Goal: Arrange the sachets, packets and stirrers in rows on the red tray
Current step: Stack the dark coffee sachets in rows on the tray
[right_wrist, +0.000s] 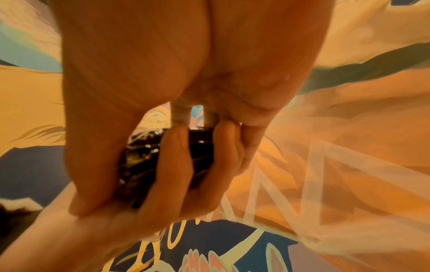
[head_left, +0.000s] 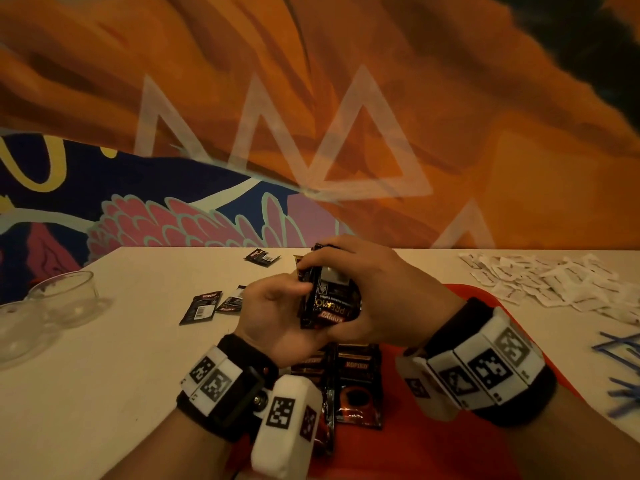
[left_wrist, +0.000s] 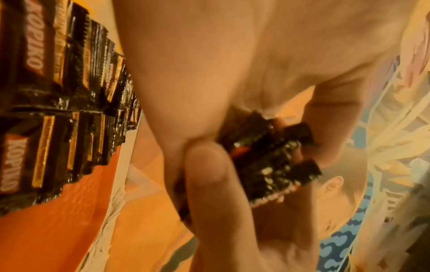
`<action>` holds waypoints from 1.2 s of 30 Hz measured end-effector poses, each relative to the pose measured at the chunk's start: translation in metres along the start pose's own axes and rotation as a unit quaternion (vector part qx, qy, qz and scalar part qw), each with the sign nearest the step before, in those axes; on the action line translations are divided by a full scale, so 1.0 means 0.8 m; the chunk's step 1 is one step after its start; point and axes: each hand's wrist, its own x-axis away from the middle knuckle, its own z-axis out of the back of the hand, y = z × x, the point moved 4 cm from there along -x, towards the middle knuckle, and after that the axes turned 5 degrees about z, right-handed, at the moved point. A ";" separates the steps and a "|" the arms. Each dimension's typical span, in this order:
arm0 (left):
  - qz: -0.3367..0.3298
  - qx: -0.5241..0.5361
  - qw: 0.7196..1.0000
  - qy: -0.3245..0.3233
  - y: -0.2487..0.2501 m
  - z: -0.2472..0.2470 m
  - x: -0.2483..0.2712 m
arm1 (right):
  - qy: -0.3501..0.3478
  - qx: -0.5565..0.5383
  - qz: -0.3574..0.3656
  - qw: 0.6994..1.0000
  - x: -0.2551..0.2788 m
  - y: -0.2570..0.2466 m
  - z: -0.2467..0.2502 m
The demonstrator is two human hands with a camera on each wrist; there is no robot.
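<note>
Both hands hold one stack of black Kopiko sachets upright above the far end of the red tray. My left hand grips the stack from the left, and my right hand curls over its top and right side. In the wrist views the stack shows between the fingers. Black sachets lie in overlapping rows on the tray below the hands. Loose black sachets lie on the table to the left, and another sits near the wall.
A heap of white sachets covers the table's far right. Blue stirrers lie at the right edge. Two glass bowls stand at the far left. A painted wall runs behind the table.
</note>
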 end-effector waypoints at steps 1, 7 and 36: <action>-0.001 -0.002 1.000 0.001 -0.001 -0.001 0.000 | 0.003 -0.002 0.000 1.000 0.001 0.001 0.002; 0.011 -0.023 0.995 0.093 -0.012 -0.012 -0.010 | -0.036 -0.014 -0.026 0.999 0.002 0.005 -0.006; -0.043 -0.009 0.996 0.072 -0.009 -0.012 -0.005 | 0.014 -0.022 -0.008 1.000 0.001 -0.004 0.003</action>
